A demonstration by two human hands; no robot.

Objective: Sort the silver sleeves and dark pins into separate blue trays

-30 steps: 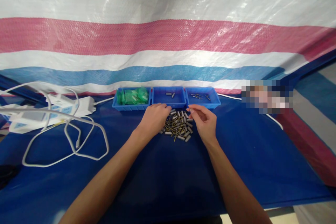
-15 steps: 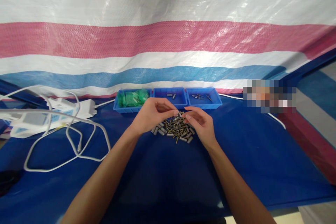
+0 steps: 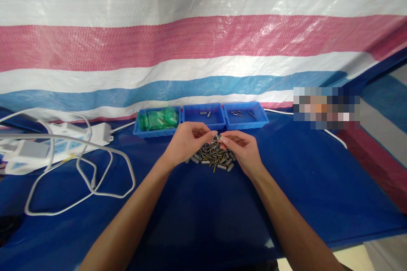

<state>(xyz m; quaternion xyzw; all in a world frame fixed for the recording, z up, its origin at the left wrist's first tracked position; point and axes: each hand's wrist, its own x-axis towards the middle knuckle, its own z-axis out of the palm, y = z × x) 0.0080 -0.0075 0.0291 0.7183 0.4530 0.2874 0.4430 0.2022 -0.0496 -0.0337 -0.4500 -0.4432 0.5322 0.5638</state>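
While your two hands meet above the heap, the findings read as follows.
Left hand: your left hand (image 3: 186,140) has its fingers curled and its tips pinched toward the right; what it grips is too small to tell.
Right hand: your right hand (image 3: 239,149) is pinched likewise, its fingertips touching the left's.
Held part: a tiny metal piece (image 3: 217,137) sits between both pinches, just above the heap; its long axis cannot be judged.
Heap: a loose pile of short grey metal cylinders and thin brass-coloured pins (image 3: 213,159) lies on the blue cloth-covered desk (image 3: 197,220), directly beneath both hands and equally near to each.
Trays: three blue plastic trays (image 3: 203,116) stand just beyond.
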